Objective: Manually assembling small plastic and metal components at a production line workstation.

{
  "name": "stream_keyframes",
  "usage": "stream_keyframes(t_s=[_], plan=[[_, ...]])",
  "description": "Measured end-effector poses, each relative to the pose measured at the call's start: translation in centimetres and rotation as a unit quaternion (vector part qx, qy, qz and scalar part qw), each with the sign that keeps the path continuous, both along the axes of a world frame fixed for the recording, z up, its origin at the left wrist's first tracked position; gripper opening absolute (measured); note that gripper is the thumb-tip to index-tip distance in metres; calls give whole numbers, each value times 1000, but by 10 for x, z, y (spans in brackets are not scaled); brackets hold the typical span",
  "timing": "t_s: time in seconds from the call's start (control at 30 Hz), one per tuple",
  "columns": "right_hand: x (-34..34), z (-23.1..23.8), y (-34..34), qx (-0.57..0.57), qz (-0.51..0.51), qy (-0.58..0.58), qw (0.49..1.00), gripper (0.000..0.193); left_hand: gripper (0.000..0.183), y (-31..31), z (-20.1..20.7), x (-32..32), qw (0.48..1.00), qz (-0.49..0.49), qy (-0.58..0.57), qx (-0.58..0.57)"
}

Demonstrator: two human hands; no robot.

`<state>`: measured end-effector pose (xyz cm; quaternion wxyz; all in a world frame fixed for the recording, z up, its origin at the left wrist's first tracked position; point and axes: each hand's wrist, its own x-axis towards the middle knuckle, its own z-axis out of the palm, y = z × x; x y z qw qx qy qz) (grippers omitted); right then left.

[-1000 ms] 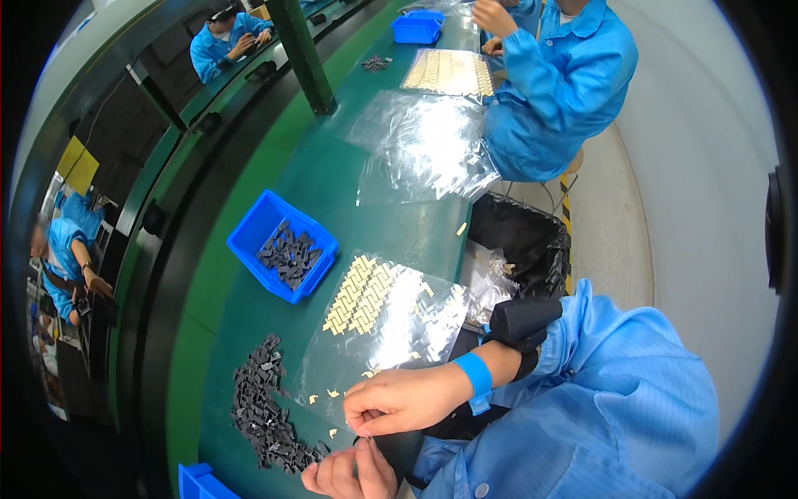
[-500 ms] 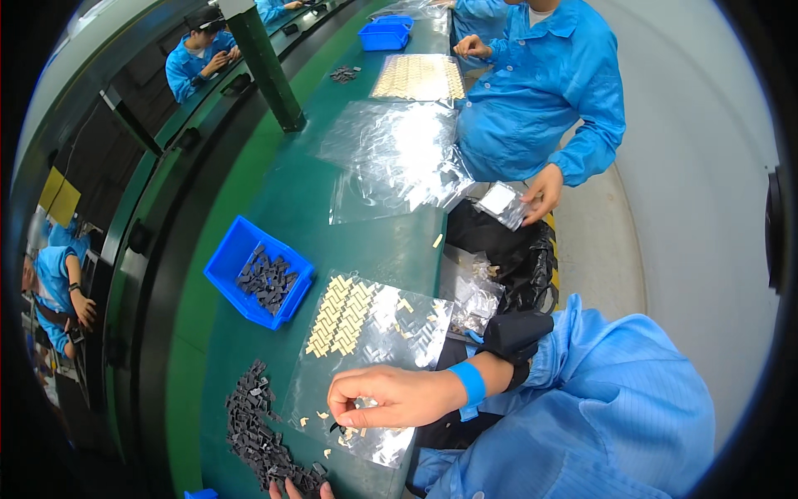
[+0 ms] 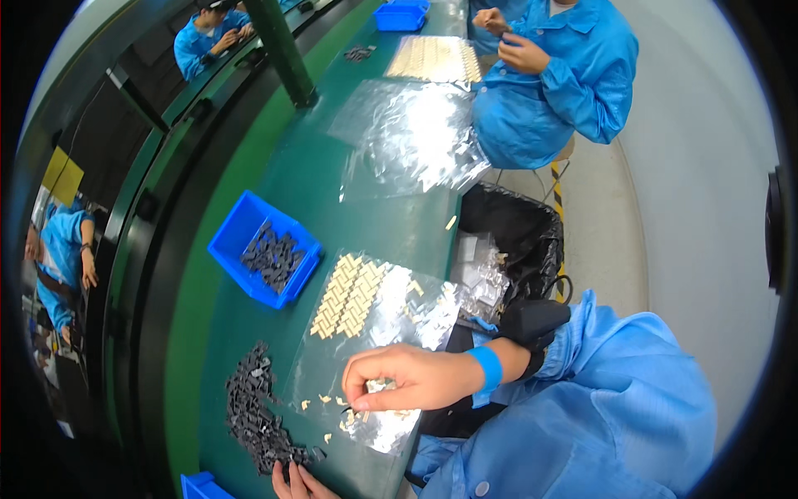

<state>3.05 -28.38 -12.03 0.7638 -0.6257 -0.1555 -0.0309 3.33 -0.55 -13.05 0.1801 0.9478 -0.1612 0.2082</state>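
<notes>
My right hand (image 3: 407,378) is closed in a pinch over the near part of a clear plastic sheet (image 3: 312,382). A small dark piece shows at its fingertips, mostly hidden. Loose cream pieces (image 3: 325,399) lie around those fingertips. Farther up the sheet, cream strips (image 3: 347,299) form zigzag rows. At the lower edge my left hand (image 3: 299,485) shows only its fingers, drawn together at the near end of a heap of small dark grey parts (image 3: 253,407). They seem to pinch one of these parts.
A blue bin (image 3: 303,279) with more dark parts stands beyond the heap; another blue bin (image 3: 204,486) peeks in below. Shiny clear sheets (image 3: 416,141) cover the table farther up. A black-lined waste bin (image 3: 540,224) stands by the table's right edge. A co-worker (image 3: 557,83) is beyond it.
My left fingers have closed together at the heap. My right hand stays over the sheet, still pinching. The co-worker's hand no longer holds a clear bag over the waste bin. The view has shifted slightly.
</notes>
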Motion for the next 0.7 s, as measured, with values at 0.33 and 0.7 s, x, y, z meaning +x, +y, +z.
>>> stream_keyframes(t_s=[0.33, 0.7], plan=[[-2, 1, -15, -87, -81, -41, 992, 14, 27, -6, 16, -6, 999, 4, -26, 41], [47, -52, -292, 27, -687, 17, 726, 106, 19, 12, 3, -12, 996, -31, -29, 81]])
